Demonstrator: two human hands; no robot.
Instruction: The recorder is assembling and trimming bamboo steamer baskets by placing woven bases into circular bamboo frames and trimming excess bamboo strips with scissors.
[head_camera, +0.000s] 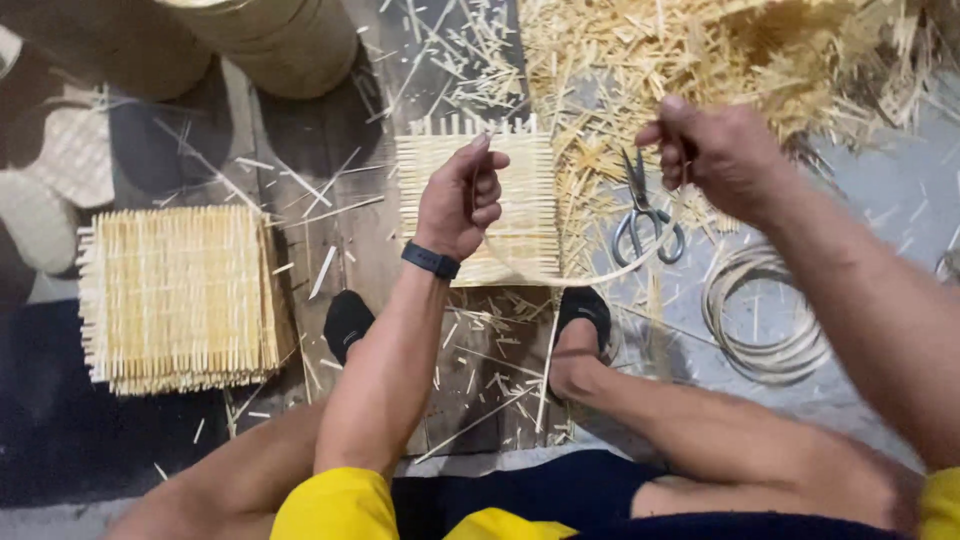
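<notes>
Offcuts (700, 60) litter the plank floor (330, 150); both hands' grip, left hand (458, 205) and right hand (715, 155), clenched on a bamboo strip (560, 278)

Left hand (458, 200) and right hand (715, 155) raised — fingers (487, 190) curled.

One head cam, I'm looking steeply down, close over my hands; floor fills frame, my knees at 6 o'clock.

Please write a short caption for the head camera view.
Both hands, left hand and right hand, hold a thin bamboo strip above a woven mat, scissors nearby.
</notes>
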